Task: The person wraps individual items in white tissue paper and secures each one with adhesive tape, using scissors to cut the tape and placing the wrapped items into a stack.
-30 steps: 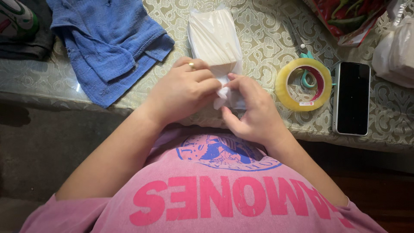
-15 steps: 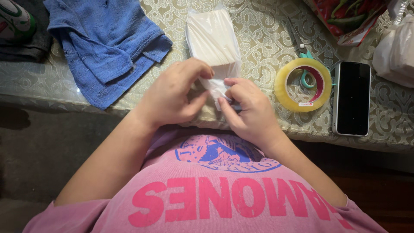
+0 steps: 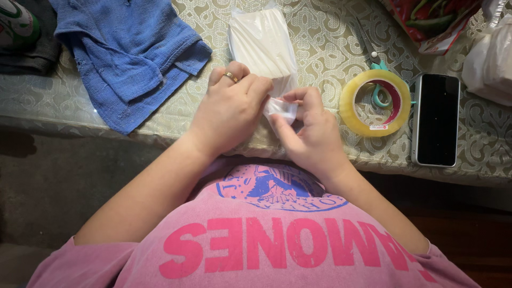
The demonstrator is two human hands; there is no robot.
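Pinching the clear plastic packet's (image 3: 262, 45) near end — left hand (image 3: 229, 114), right hand (image 3: 312, 136) — each grip closed on it.

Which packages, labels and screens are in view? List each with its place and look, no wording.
Clear plastic packet of white sheets: centre, near end pinched by left hand and right hand.
Phone: right, flat, dark screen, pale frame.
Tape roll: beside phone, yellowish ring, small white label.
Red and green printed bag: top right.
White plastic bag: far right.
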